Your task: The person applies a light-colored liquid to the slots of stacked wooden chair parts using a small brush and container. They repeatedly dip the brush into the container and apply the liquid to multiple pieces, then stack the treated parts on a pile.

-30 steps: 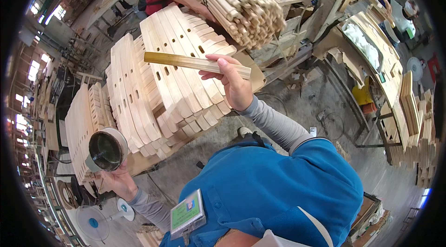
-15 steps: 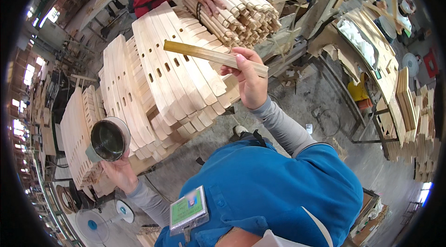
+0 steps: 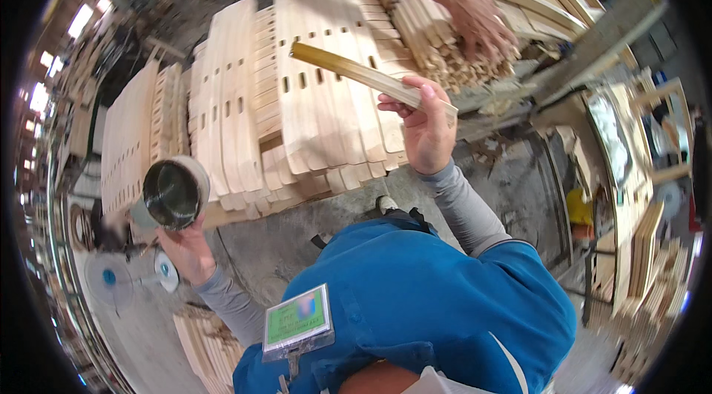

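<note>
A wooden stick [image 3: 356, 74] is in the air above a stack of slotted boards [image 3: 319, 127], its far end coated yellow-brown and its near end pale. The right hand [image 3: 429, 131] has its grip clamped on that pale end, thumb against fingers, which seems to keep skin off the coating. The left hand [image 3: 188, 247] has its grip closed on a cup [image 3: 201, 176], dark inside, whose mouth faces the wearer, perhaps so the inside can be seen; some fingers are hidden behind it. The boards lie side by side in layers on a bench [image 3: 225, 216], probably for compactness. Beyond them, another person's hand [image 3: 486, 31] reaches over a bundle of sticks [image 3: 426, 31]. A fan [image 3: 111, 275] stands on the concrete floor [image 3: 259, 246] at left.
</note>
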`<act>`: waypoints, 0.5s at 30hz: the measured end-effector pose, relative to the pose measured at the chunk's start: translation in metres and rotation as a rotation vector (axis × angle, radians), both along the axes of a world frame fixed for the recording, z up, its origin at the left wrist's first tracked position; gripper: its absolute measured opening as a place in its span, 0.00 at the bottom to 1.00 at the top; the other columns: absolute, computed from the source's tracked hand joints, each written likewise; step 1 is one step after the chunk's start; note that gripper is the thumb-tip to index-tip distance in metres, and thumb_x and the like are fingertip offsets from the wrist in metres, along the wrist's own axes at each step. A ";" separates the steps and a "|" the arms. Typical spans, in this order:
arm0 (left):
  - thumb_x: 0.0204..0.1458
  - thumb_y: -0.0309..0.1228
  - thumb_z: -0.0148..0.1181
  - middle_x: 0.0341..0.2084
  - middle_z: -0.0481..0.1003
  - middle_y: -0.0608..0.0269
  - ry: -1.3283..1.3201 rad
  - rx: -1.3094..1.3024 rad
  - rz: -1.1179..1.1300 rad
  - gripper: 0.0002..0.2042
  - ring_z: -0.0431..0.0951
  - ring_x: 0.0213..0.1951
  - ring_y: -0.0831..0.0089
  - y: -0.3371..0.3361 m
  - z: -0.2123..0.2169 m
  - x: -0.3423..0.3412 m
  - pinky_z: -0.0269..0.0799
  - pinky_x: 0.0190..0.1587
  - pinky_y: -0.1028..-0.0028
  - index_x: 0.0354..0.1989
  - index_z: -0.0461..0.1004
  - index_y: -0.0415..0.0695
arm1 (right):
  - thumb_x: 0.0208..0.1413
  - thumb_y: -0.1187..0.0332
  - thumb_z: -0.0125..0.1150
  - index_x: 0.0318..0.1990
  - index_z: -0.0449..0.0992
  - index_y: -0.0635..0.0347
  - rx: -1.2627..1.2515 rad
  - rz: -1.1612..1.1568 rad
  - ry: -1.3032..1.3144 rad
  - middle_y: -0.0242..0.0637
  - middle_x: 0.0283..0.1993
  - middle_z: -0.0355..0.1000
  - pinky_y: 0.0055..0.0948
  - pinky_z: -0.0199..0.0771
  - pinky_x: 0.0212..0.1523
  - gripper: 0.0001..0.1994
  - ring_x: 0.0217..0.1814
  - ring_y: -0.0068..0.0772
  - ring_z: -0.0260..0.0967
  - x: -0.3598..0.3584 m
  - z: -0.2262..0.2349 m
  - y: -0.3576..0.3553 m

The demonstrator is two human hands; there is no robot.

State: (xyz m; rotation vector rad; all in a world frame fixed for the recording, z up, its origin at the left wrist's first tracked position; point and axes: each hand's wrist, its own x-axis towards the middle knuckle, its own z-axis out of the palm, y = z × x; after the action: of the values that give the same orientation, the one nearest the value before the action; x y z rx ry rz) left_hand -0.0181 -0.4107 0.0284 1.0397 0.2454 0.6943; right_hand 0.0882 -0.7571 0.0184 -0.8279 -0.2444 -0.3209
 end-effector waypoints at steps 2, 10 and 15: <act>0.56 0.39 0.39 0.48 0.65 0.57 -0.022 -0.029 -0.008 0.19 0.70 0.46 0.66 0.006 -0.004 -0.007 0.75 0.38 0.65 0.53 0.59 0.44 | 0.58 0.65 0.40 0.42 0.65 0.74 -0.031 0.064 -0.006 0.52 0.36 0.69 0.38 0.73 0.40 0.17 0.36 0.43 0.71 0.010 0.003 0.007; 0.57 0.38 0.39 0.49 0.65 0.56 -0.028 0.043 0.057 0.19 0.68 0.48 0.62 -0.013 0.025 -0.040 0.71 0.43 0.58 0.53 0.59 0.42 | 0.59 0.68 0.38 0.42 0.68 0.72 -0.359 0.393 -0.224 0.47 0.40 0.69 0.27 0.72 0.34 0.15 0.34 0.31 0.69 0.065 0.031 0.058; 0.56 0.37 0.38 0.49 0.65 0.56 -0.088 -0.112 0.118 0.19 0.66 0.50 0.64 -0.026 0.026 -0.077 0.65 0.49 0.62 0.53 0.60 0.40 | 0.55 0.74 0.47 0.38 0.68 0.70 -0.238 0.748 -0.254 0.42 0.39 0.68 0.22 0.72 0.31 0.08 0.32 0.25 0.68 0.071 0.040 0.119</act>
State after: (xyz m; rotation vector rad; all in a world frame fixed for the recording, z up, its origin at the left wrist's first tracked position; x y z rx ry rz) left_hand -0.0953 -0.4369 0.0548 0.8909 0.2673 0.8219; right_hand 0.1592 -0.6383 0.0588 -0.8693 -0.8146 0.3161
